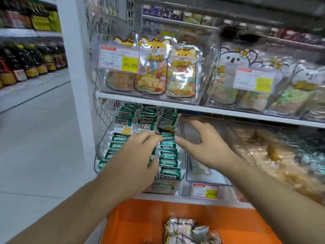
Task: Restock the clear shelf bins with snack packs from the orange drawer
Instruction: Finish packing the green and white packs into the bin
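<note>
left bin point(105, 155) already packed with rows of green snack packs point(169, 152). left hand point(133, 155) lies on the rows, fingers fairly straight, holding nothing visible; right hand point(204, 147) spread loose at the bin edge, empty. neighbouring bin point(198, 175) near bare. orange drawer point(137, 219) holds more packs; restock partway, i judge.

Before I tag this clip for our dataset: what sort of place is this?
Most likely a supermarket aisle: a yellow price tag reading 16.80 on a clear bin of candy pouches, rows of green snack packs below, and shelves of dark bottles across the aisle.
</note>
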The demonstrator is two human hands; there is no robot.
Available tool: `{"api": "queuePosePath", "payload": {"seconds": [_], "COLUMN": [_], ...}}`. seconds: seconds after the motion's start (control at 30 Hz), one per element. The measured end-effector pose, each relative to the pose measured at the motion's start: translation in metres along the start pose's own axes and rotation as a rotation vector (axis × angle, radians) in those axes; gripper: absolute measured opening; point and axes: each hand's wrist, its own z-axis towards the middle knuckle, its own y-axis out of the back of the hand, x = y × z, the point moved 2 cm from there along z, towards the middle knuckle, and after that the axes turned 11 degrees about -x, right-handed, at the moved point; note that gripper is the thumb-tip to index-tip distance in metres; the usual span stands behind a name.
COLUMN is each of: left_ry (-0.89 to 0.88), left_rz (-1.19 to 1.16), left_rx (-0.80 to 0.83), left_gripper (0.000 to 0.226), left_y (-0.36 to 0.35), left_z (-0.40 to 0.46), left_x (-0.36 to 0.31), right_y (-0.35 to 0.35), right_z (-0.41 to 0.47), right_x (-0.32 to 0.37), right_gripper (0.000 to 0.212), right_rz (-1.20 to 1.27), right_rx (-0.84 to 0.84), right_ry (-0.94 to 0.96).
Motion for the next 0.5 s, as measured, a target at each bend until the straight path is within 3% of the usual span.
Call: {"api": "queuePosePath", "payload": {"seconds": [0.13,0.3,0.5], "left_ry": [0.048,0.101,0.219], "left_rz": [-0.118,-0.061,-0.016], "left_rx": [0.136,0.384,0.644], "left_gripper": [0.045,0.050,0.048], "left_y": [0.008,-0.011,-0.054], "left_z": [-0.049,-0.123,-0.209], "left_x": [-0.023,-0.029,-0.016], "right_y": [0.025,0.016,-0.051], "right_z": [-0.064,-0.158,-0.263], "right_x": [0.014,0.007,-0.039], "right_gripper": [0.054,0.038,0.032], "right_rz": [0.082,0.214,0.167], "right_rx": [-0.017,0.066,0.394], "right_ry": [0.093,0.003,-0.104]}}
